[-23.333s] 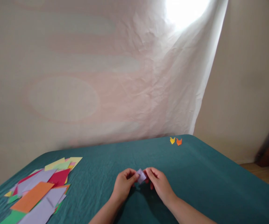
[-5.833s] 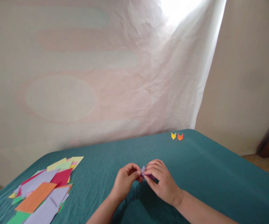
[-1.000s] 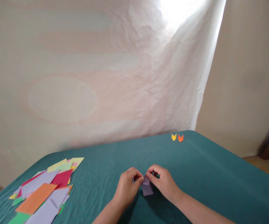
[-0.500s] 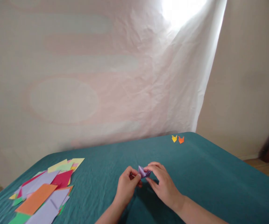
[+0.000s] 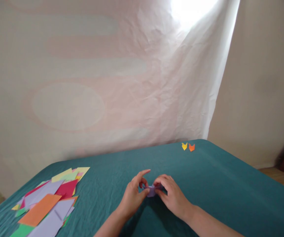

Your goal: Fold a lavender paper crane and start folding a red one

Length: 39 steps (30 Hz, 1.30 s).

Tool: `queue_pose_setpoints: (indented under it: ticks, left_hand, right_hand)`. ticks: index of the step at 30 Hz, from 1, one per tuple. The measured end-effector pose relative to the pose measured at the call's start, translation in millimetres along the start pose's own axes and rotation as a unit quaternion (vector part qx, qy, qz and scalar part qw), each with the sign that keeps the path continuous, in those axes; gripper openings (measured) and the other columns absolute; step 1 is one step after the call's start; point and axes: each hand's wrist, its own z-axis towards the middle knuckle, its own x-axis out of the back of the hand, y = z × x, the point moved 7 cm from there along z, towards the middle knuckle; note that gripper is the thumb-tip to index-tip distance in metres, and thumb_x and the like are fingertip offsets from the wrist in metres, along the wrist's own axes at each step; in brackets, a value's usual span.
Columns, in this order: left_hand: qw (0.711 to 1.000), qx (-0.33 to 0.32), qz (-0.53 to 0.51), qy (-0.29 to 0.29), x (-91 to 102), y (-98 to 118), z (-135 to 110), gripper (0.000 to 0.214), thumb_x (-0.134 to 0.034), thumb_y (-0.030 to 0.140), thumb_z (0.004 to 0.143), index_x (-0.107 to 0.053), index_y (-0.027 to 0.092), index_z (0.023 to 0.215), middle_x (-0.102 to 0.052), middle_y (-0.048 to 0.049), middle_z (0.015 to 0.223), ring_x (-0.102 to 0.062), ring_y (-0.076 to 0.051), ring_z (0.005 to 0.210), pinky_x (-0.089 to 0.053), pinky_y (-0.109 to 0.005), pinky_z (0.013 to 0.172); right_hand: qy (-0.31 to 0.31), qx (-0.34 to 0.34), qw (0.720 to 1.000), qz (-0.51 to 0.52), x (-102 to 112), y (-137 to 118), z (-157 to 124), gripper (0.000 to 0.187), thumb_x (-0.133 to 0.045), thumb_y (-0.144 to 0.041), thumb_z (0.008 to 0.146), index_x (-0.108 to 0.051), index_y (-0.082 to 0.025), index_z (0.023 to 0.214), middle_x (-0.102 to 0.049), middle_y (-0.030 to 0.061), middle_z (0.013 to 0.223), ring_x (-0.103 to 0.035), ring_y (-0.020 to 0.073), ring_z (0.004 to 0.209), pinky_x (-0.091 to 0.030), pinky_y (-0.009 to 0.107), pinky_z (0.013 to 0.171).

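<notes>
A small folded lilac paper piece [image 5: 152, 190] sits between my two hands, low over the teal tablecloth [image 5: 213, 184]. My left hand [image 5: 134, 196] pinches its left side with thumb and lower fingers, while the index finger sticks up and out. My right hand [image 5: 171, 195] is curled over its right side, fingertips pressed on the paper. Most of the piece is hidden by my fingers.
A loose heap of coloured paper sheets [image 5: 47, 202] lies at the left of the table. Two small folded figures, one yellow [image 5: 184, 146] and one orange [image 5: 191, 147], stand near the far right edge. A creased white sheet [image 5: 112, 75] hangs behind the table.
The lilac piece has come down from a raised position to just above the cloth. My left index finger has lifted off it, and my right fingers have closed over it.
</notes>
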Motion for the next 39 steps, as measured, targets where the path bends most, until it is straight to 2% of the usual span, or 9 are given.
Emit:
queue_pose_setpoints:
  ticks: [2, 5, 8, 12, 15, 18, 26, 30, 39]
  left_hand:
    - [0.999, 0.020, -0.025, 0.012, -0.9, -8, 1, 0.045, -0.054, 0.013, 0.071, -0.054, 0.023, 0.114, -0.060, 0.0038, 0.076, -0.051, -0.012, 0.066, -0.038, -0.022, 0.065]
    - [0.997, 0.030, -0.061, 0.025, -1.0, -17, 3, 0.015, -0.053, 0.015, 0.073, -0.060, 0.019, 0.086, -0.059, 0.0019, 0.074, -0.053, -0.012, 0.067, -0.037, -0.020, 0.062]
    - [0.995, 0.033, -0.098, 0.008, -4.5, -24, 5, 0.010, -0.052, 0.014, 0.074, -0.062, 0.017, 0.072, -0.061, -0.0011, 0.074, -0.056, -0.014, 0.073, -0.039, -0.021, 0.065]
    - [0.990, 0.069, -0.121, -0.021, -12.3, -33, 5, 0.013, -0.057, 0.017, 0.071, -0.068, 0.016, 0.077, -0.066, -0.0021, 0.075, -0.057, -0.013, 0.066, -0.041, -0.022, 0.063]
    - [0.990, 0.082, -0.110, -0.028, -15.3, -35, 3, 0.016, -0.059, 0.016, 0.068, -0.070, 0.016, 0.079, -0.068, -0.0031, 0.078, -0.058, -0.013, 0.066, -0.042, -0.023, 0.063]
    - [0.992, 0.070, -0.098, -0.027, -14.4, -31, 2, 0.019, -0.059, 0.014, 0.068, -0.072, 0.016, 0.081, -0.069, -0.0051, 0.083, -0.060, -0.016, 0.072, -0.043, -0.024, 0.066]
    - [0.994, 0.080, -0.072, -0.028, -11.0, -31, 3, 0.024, -0.059, 0.015, 0.067, -0.072, 0.016, 0.087, -0.069, -0.0046, 0.083, -0.058, -0.015, 0.069, -0.042, -0.024, 0.064]
    - [0.995, 0.069, -0.057, -0.034, -11.6, -29, 2, 0.026, -0.059, 0.012, 0.065, -0.072, 0.017, 0.088, -0.069, -0.0038, 0.087, -0.059, -0.017, 0.074, -0.042, -0.024, 0.067]
    - [0.998, 0.047, -0.006, -0.034, -7.8, -25, 1, 0.026, -0.058, 0.011, 0.065, -0.071, 0.018, 0.086, -0.068, -0.0031, 0.086, -0.059, -0.018, 0.081, -0.042, -0.024, 0.072]
  right_hand:
    - [0.014, -0.028, 0.999, 0.010, 1, 9, 1, 0.016, -0.057, -0.011, 0.078, -0.059, -0.022, 0.090, -0.062, 0.0026, 0.088, -0.055, 0.0190, 0.084, -0.041, 0.031, 0.078]
    - [0.018, -0.055, 0.997, 0.044, 1, 20, 3, 0.008, -0.055, -0.016, 0.081, -0.059, -0.021, 0.085, -0.061, -0.0004, 0.080, -0.056, 0.0159, 0.077, -0.042, 0.026, 0.073]
    - [0.020, -0.064, 0.995, 0.076, 2, 23, 4, 0.009, -0.052, -0.018, 0.083, -0.059, -0.020, 0.079, -0.060, -0.0020, 0.074, -0.056, 0.0136, 0.071, -0.042, 0.023, 0.070]
    - [-0.002, -0.082, 0.990, 0.114, -2, 24, 4, 0.010, -0.054, -0.017, 0.081, -0.061, -0.019, 0.074, -0.063, -0.0012, 0.074, -0.058, 0.0140, 0.072, -0.042, 0.023, 0.069]
    - [-0.019, -0.093, 0.987, 0.130, -5, 23, 4, 0.010, -0.057, -0.015, 0.078, -0.065, -0.020, 0.080, -0.066, -0.0004, 0.081, -0.060, 0.0151, 0.078, -0.043, 0.024, 0.072]
    - [-0.032, -0.098, 0.985, 0.136, -7, 23, 4, 0.014, -0.059, -0.014, 0.076, -0.067, -0.021, 0.084, -0.067, -0.0004, 0.083, -0.060, 0.0155, 0.080, -0.043, 0.026, 0.074]
    - [-0.039, -0.112, 0.984, 0.135, -9, 29, 3, 0.021, -0.058, -0.009, 0.073, -0.069, -0.022, 0.085, -0.067, -0.0006, 0.084, -0.060, 0.0157, 0.079, -0.043, 0.026, 0.074]
    - [-0.046, -0.112, 0.985, 0.123, -11, 31, 3, 0.026, -0.059, -0.006, 0.070, -0.068, -0.023, 0.087, -0.068, -0.0014, 0.085, -0.060, 0.0156, 0.080, -0.042, 0.026, 0.073]
    - [-0.059, -0.085, 0.989, 0.101, -11, 30, 3, 0.023, -0.062, -0.009, 0.073, -0.071, -0.023, 0.089, -0.067, 0.0011, 0.085, -0.061, 0.0169, 0.083, -0.045, 0.028, 0.077]
